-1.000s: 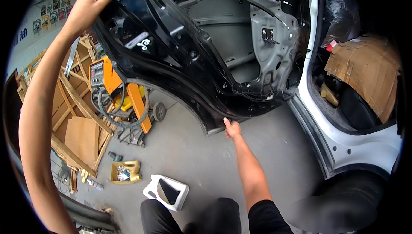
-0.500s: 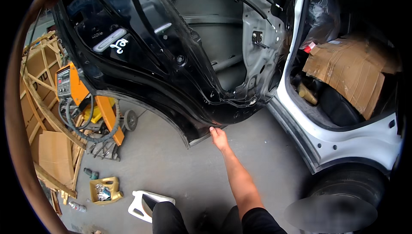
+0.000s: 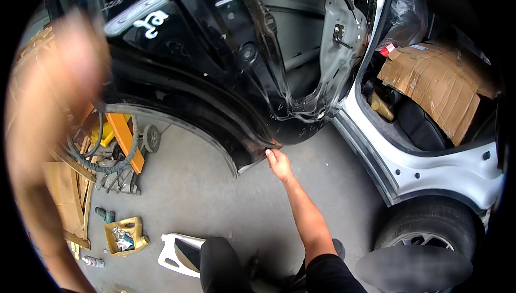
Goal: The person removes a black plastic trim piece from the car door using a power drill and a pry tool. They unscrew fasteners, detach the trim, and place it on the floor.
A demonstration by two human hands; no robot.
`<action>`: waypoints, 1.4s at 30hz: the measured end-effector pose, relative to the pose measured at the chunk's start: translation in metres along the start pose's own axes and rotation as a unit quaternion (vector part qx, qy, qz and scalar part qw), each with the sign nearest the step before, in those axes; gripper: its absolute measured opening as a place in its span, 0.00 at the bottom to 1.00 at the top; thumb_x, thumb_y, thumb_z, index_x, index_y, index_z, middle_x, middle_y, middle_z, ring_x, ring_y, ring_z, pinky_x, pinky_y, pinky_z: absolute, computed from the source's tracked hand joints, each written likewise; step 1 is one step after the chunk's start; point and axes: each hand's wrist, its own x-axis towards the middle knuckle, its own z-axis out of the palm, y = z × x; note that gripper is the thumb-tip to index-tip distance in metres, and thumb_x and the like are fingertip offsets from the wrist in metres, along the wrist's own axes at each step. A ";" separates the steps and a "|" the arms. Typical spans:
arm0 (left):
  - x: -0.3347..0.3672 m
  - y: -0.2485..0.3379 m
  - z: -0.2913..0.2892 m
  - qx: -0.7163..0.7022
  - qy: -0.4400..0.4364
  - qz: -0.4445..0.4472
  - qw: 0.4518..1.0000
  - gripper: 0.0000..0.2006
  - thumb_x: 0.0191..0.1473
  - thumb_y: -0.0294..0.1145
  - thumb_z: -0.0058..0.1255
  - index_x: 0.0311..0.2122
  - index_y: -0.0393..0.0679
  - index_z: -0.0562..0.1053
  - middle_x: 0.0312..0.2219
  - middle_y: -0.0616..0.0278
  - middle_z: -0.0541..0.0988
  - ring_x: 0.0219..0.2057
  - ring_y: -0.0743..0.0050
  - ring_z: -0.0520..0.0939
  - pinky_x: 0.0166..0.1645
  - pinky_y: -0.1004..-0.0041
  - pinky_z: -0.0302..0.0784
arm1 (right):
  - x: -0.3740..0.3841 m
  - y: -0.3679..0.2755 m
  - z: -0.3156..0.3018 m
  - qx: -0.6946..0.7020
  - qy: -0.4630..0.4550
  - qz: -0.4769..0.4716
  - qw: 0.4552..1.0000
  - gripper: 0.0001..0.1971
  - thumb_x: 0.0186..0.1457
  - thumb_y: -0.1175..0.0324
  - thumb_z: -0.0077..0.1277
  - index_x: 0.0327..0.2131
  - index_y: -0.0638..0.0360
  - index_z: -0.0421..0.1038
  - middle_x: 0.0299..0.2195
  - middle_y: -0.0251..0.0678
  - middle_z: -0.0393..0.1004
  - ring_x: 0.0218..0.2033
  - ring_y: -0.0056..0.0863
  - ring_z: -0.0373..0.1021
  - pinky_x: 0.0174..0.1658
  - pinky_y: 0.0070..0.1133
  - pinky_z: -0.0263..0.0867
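Observation:
A black car door [image 3: 177, 72], its inner side stripped of trim and marked in white, stands tilted in front of me. At the door's lower edge, by the end of the wheel-arch curve, my right hand [image 3: 278, 163] is closed on the rim with the thumb on the near side. My left hand [image 3: 80, 56] is raised at the upper left, beside the door's left edge. Motion smears its fingers, so I cannot make out their shape or whether they touch the door.
On the right is a white car body [image 3: 371, 148] with a cardboard box [image 3: 435, 83] inside its opening and a tyre [image 3: 430, 223] below. An orange wheeled machine [image 3: 124, 140], a cut gold jug [image 3: 134, 239], a drill [image 3: 106, 215], a spray can [image 3: 93, 261] and a white jug [image 3: 171, 255] occupy the left floor.
My left arm has swung up into clear view along the left side, blurred. The door has shifted and tilted slightly in the picture, with my right hand still on its lower edge.

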 end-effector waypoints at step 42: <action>0.006 -0.136 0.439 0.170 -0.227 -0.277 0.918 0.13 0.48 0.26 0.41 0.37 0.33 0.74 0.36 0.40 0.77 0.40 0.43 0.78 0.46 0.56 0.74 | 0.010 -0.005 -0.069 -0.175 -0.110 -0.201 0.957 0.13 0.56 0.61 0.47 0.32 0.65 0.68 0.35 0.52 0.72 0.37 0.53 0.68 0.39 0.39 0.65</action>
